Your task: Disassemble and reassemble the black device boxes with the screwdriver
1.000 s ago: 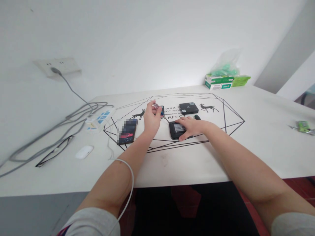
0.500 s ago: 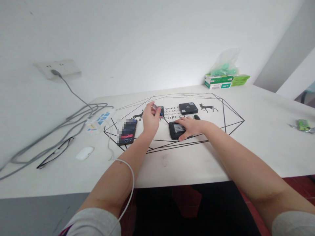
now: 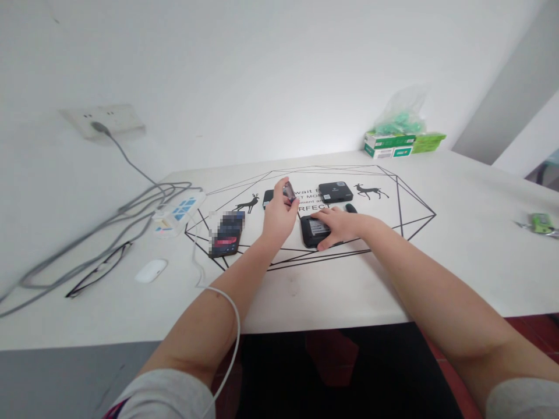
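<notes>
My left hand point(image 3: 280, 212) is closed around the clear handle of a screwdriver point(image 3: 289, 191). Its thin dark shaft slants down toward the far left corner of a black box point(image 3: 311, 231); the tip is too small to make out. Over the right part of that box lies my right hand point(image 3: 338, 224), thumb at the near edge and fingers across the top, holding it against the table. A pale label shows on the box. Just beyond the right hand a small dark rounded object point(image 3: 350, 208) peeks out, partly hidden.
Behind stands another black box point(image 3: 335, 192); a dark piece point(image 3: 268, 198) is half hidden by my left hand. A phone point(image 3: 227, 234), white case point(image 3: 151, 270), glasses point(image 3: 98, 269) and power strip point(image 3: 179, 212) lie left. Green-white cartons point(image 3: 389, 145) stand at the back right.
My left hand has shifted to the right and turned, bringing the screwdriver handle more upright. The dark piece behind it shows more on its left side. The right hand stays on the box.
</notes>
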`<state>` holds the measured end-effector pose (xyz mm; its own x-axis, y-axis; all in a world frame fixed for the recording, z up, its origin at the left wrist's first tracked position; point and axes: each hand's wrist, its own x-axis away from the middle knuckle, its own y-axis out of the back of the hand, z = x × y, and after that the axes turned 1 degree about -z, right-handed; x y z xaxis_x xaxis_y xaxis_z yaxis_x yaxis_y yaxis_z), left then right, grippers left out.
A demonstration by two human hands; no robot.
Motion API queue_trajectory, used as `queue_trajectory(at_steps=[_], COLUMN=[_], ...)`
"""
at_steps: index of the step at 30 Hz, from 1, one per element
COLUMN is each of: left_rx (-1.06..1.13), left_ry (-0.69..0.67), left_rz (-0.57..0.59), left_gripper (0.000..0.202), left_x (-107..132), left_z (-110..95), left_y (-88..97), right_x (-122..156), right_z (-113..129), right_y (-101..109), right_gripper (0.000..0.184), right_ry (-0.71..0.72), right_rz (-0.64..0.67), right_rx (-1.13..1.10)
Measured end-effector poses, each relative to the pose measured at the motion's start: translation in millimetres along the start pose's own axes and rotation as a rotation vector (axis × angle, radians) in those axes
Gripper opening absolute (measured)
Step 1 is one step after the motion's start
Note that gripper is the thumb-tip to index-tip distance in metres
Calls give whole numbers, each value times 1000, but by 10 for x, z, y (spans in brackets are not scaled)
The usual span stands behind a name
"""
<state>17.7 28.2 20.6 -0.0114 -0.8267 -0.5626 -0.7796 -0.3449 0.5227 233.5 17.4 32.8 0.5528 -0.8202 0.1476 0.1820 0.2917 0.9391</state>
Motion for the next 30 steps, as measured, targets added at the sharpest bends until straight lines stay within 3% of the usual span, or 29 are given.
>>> queue_trajectory(at_steps=[8,12,17,21,24,30], left_rx=[301,464,618,664,663,565], left_ry=[504,650,767,828,837,778], left_rz=[-78,-89,-46,56,152,219], left_gripper=[72,72,72,75,73,77], left_x=[-134,-160,-180,-159,-117,-96], left_z=[306,366,354,333,292,187], left_y=[-120,-167,-124,-113,-141,-126], right_x=[6,4,-10,-43,-66,-117], right_z=[-11,-47,-91,-138,-183,-279], right_y=[9,5,-7,-36,-58,-112], right_gripper=[112,114,117,113,114,115], right_ry=[-10,-7,8,103,124,146], right_rz=[18,17,26,7,1,-46], right_rx=[-19,-44,-82,-112,-125,-171])
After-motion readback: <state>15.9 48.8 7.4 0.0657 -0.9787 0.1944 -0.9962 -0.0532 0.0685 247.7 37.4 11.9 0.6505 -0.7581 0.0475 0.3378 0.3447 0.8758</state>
